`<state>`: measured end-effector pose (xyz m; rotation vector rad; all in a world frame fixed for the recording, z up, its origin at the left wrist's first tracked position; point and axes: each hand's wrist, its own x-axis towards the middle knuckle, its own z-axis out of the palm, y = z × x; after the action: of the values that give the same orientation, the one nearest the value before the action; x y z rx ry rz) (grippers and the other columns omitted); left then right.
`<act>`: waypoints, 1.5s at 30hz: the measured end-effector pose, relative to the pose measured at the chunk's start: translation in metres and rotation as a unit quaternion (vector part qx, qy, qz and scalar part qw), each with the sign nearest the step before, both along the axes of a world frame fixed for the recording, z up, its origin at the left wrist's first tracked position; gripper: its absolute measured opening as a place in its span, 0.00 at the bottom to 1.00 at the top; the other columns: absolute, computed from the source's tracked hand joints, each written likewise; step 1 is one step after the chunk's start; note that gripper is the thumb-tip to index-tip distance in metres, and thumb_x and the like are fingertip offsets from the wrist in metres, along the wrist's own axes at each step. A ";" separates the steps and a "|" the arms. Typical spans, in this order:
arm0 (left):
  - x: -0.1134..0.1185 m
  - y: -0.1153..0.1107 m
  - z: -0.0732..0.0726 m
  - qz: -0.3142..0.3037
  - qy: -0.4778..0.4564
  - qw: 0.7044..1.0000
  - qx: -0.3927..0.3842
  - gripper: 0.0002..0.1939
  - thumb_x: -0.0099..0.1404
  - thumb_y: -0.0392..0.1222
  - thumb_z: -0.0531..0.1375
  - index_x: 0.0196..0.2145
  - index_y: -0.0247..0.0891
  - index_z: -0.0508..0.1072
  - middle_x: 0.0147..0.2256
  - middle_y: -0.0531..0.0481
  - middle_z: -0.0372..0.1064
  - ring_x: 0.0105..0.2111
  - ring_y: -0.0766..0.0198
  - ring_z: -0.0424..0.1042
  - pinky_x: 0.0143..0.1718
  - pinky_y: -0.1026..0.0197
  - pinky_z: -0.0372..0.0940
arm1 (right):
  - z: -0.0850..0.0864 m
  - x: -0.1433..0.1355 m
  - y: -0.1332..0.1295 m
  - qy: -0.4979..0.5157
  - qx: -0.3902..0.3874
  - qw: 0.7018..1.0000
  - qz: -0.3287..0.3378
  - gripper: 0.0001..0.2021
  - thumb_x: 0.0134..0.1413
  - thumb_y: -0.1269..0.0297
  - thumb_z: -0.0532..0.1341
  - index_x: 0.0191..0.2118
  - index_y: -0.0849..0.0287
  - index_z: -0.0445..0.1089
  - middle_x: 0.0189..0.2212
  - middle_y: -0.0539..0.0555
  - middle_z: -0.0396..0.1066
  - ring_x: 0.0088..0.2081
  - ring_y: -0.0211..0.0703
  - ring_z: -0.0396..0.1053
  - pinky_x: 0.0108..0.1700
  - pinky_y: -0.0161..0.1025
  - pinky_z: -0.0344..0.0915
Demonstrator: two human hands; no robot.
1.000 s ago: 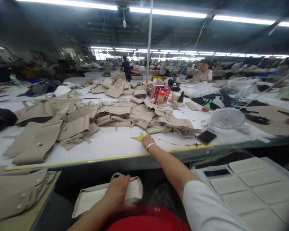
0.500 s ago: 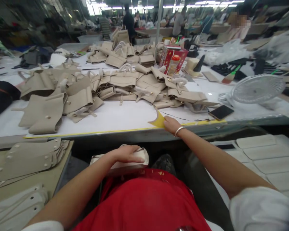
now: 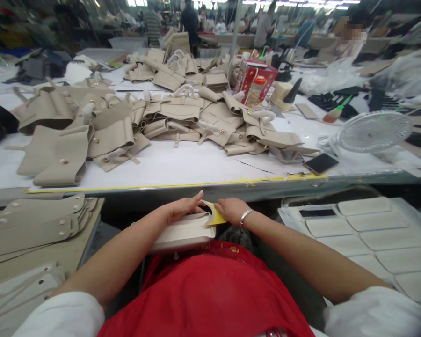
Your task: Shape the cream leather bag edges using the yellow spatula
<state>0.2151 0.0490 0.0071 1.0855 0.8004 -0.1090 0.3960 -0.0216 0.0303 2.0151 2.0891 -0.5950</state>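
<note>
A cream leather bag body [image 3: 184, 234] lies on its side across my lap, over the red apron [image 3: 206, 290]. My left hand [image 3: 182, 208] grips its upper edge near the open end, thumb raised and the other fingers partly hidden behind it. My right hand [image 3: 232, 211] pinches a yellow template with a curved cut-out [image 3: 216, 217]. This template sits right at the bag body's right end; whether its edge is inside the opening I cannot tell.
Beige bag parts [image 3: 175, 112] are heaped on the white-covered table [image 3: 168, 168]. A phone [image 3: 321, 163] and a clear round fan [image 3: 375, 132] are at the right. Flat panels lie on the left board [image 3: 91, 224], and cream pieces [image 3: 382, 238] are laid out at right.
My right hand has brought the yellow template from the table edge down and left to the bag body. My left hand has shifted, its thumb now raised.
</note>
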 end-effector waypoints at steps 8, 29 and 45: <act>0.002 0.006 -0.012 0.063 0.049 0.997 -0.009 0.40 0.55 0.70 0.49 0.50 0.31 0.66 0.32 0.41 0.74 0.28 0.57 0.71 0.31 0.58 0.63 | 0.000 -0.010 0.011 -0.008 0.020 0.999 0.040 0.26 0.61 0.52 0.39 0.37 0.58 0.71 0.37 0.60 0.73 0.40 0.51 0.70 0.39 0.42 0.61; -0.013 0.004 0.006 -0.209 0.099 0.919 0.319 0.30 0.62 0.61 0.44 0.34 0.34 0.74 0.37 0.47 0.72 0.36 0.58 0.67 0.38 0.64 0.58 | -0.007 -0.006 0.026 0.003 0.033 0.972 0.234 0.25 0.62 0.52 0.39 0.36 0.59 0.70 0.35 0.60 0.73 0.37 0.49 0.70 0.37 0.40 0.59; -0.079 0.002 0.007 -0.180 0.172 0.885 0.393 0.31 0.64 0.60 0.39 0.38 0.35 0.73 0.36 0.43 0.72 0.36 0.55 0.70 0.38 0.61 0.60 | -0.003 -0.065 0.061 -0.005 0.080 0.931 0.357 0.24 0.63 0.54 0.38 0.36 0.59 0.69 0.34 0.57 0.73 0.35 0.44 0.70 0.32 0.37 0.57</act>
<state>0.1363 0.0510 0.0144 2.0272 0.9825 -0.3151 0.3311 0.0399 0.0278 1.1444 2.6866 -0.2801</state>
